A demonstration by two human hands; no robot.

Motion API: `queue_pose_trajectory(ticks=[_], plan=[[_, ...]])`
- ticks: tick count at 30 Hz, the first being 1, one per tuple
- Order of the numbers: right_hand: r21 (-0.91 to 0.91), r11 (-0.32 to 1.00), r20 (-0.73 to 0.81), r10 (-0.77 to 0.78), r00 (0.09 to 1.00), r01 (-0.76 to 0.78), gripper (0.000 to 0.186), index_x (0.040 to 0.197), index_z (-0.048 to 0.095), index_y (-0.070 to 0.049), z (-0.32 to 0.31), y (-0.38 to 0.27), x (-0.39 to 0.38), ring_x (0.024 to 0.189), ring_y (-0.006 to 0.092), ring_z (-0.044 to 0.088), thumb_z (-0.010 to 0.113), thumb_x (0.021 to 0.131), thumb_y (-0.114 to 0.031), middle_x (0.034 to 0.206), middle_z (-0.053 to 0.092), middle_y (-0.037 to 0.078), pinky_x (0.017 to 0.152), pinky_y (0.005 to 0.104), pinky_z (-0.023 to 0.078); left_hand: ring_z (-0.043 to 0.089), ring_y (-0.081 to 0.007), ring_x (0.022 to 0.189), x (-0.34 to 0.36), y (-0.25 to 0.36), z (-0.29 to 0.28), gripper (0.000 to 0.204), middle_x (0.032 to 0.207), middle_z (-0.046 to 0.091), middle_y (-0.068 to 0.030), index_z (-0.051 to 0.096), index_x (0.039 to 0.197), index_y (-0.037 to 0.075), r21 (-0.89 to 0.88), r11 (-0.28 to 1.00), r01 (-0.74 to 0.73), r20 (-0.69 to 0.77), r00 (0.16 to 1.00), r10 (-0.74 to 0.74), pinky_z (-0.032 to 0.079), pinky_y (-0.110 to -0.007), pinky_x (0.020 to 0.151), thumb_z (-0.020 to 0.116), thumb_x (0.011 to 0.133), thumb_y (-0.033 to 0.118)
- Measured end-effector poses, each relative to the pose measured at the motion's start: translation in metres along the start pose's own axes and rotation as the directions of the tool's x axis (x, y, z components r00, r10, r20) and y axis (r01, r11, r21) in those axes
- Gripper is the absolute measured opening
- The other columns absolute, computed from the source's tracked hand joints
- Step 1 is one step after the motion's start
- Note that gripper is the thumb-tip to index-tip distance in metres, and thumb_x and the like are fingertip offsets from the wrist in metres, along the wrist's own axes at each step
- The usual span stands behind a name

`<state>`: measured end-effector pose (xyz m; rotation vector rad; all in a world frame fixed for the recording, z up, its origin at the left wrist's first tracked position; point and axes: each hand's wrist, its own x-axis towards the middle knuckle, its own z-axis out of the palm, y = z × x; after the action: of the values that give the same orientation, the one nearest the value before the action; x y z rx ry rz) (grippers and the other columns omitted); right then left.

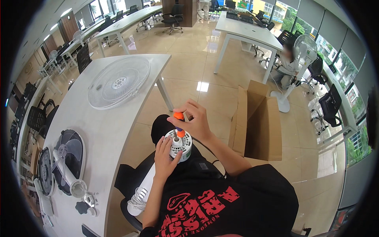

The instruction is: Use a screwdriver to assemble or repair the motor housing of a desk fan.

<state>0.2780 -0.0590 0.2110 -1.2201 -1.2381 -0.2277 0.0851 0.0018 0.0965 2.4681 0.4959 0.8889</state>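
Note:
In my lap sits a white fan motor head (186,153) with a slotted round face. My right hand (198,123) is closed around the orange and dark-blue handle of a screwdriver (179,116), held upright over the motor's face; its tip is hard to make out. My left hand (164,158) grips the near left side of the motor housing, fingers over the slots and thumb along the edge. A white fan stand (147,178) slopes from the motor down to the lower left, beneath my left forearm. Its coiled white cord (138,198) lies against the lower end.
On the white table (108,134) at left lie a round fan grille (119,82), clear fan blades (71,152), a white tube (75,182) and a dark knob (82,207). An open cardboard box (260,126) stands right. Beyond it, a person (287,65) sits beside another fan (306,50).

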Motion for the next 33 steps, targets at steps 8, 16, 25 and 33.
queue_pose_trajectory(ticks=[8, 16, 25, 33], plan=[[0.054, 0.997, 0.013, 0.060, 0.998, -0.060, 0.028, 0.096, 0.077, -0.004, 0.003, 0.004, -0.005, 0.055, 0.0048, 0.035, 0.094, 0.075, -0.012, 0.078, 0.053, -0.002, 0.049, 0.0244, 0.027, 0.047, -0.0449, 0.141, 0.000, -0.001, 0.002, 0.059, 0.144, 0.059, -0.0205, 0.061, 0.135, -0.004, -0.006, 1.000, -0.015, 0.002, 1.000, 0.015, 0.041, -0.050, 0.115, 0.079, 0.089, 0.028], [0.098, 0.994, 0.055, 0.047, 0.997, -0.053, 0.027, 0.100, 0.078, -0.004, 0.002, 0.003, -0.002, 0.055, 0.0044, 0.036, 0.091, 0.077, -0.011, 0.081, 0.056, -0.001, 0.051, 0.0237, 0.028, 0.044, -0.0420, 0.145, -0.002, -0.002, 0.000, 0.059, 0.148, 0.057, -0.0186, 0.060, 0.139, -0.001, -0.009, 1.000, 0.019, 0.016, 1.000, -0.019, 0.036, -0.049, 0.119, 0.077, 0.090, 0.027], [0.314, 0.921, 0.261, 0.150, 0.954, -0.230, 0.028, 0.109, 0.078, -0.003, 0.001, -0.008, -0.006, 0.058, 0.0032, 0.044, 0.087, 0.084, -0.009, 0.085, 0.061, 0.000, 0.054, 0.0229, 0.034, 0.045, -0.0424, 0.144, -0.001, 0.005, 0.002, 0.057, 0.147, 0.057, -0.0207, 0.060, 0.136, -0.004, -0.017, 1.000, -0.017, 0.030, 0.999, 0.018, 0.036, -0.050, 0.119, 0.078, 0.089, 0.024], [0.341, 0.882, 0.342, 0.205, 0.917, -0.325, 0.023, 0.114, 0.074, -0.003, -0.013, -0.002, -0.005, 0.066, 0.0046, 0.059, 0.077, 0.092, -0.008, 0.108, 0.075, 0.008, 0.056, 0.0208, 0.045, 0.042, -0.0417, 0.146, 0.000, 0.006, -0.003, 0.055, 0.150, 0.055, -0.0202, 0.058, 0.138, -0.003, -0.053, 0.999, -0.004, 0.048, 0.999, 0.007, 0.032, -0.050, 0.121, 0.075, 0.089, 0.017]])
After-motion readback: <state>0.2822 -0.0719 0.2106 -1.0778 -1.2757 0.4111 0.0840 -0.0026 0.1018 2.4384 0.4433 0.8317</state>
